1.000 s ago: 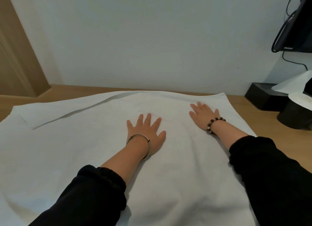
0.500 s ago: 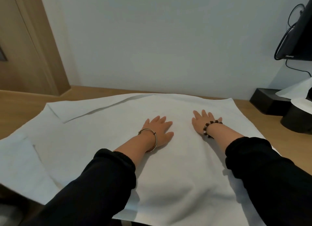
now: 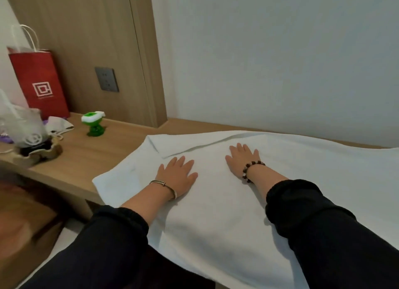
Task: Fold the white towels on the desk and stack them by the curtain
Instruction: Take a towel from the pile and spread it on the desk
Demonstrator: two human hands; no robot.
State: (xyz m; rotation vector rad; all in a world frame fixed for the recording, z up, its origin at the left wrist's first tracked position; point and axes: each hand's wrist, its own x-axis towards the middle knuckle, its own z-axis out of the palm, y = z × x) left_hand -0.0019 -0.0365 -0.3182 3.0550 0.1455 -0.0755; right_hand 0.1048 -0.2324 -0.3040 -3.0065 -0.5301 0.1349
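A large white towel lies spread over the wooden desk, its near edge hanging over the desk's front. A fold line runs across its far left corner. My left hand lies flat on the towel with fingers straight and spread, close to that fold. My right hand also presses flat on the towel, a little farther back and to the right. Neither hand holds anything. No curtain is in view.
On the desk's left end stand a red paper bag, a small green toy, a clear plastic bag over a dark object and a crumpled cloth. A wall socket sits on the wood panel behind.
Both hands have slid left across the towel, staying flat. The view has swung left, bringing the desk's left end and the red bag into sight.
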